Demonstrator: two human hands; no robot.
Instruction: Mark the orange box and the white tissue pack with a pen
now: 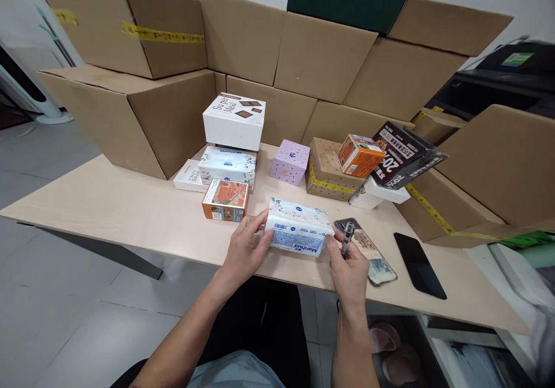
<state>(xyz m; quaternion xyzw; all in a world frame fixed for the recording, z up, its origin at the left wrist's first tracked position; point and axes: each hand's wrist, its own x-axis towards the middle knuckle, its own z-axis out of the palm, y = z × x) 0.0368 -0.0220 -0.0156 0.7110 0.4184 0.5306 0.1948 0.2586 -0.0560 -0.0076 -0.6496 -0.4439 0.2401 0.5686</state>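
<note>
A white pack of tissues (pixel 298 226) with blue print and a floral top is held between my two hands near the table's front edge. My left hand (pixel 246 243) grips its left end, thumb on the front face. At the right end, the thumb and fingers of my right hand (pixel 350 269) close on the pack, while a dark pen (pixel 347 237) sticks up between the fingers of that hand. Just left of the pack lies a small orange box (pixel 226 200). A phone in a patterned case (pixel 373 255) lies beside my right hand, partly covered by it.
Behind stand a second tissue pack (pixel 228 165), a white Super Meal box (pixel 234 125), a purple box (pixel 289 161) and a brown dotted box (pixel 318 168) with an orange box (pixel 361 155) on it. A black phone (pixel 420 265) lies at right. Large cartons (pixel 169 122) wall the table.
</note>
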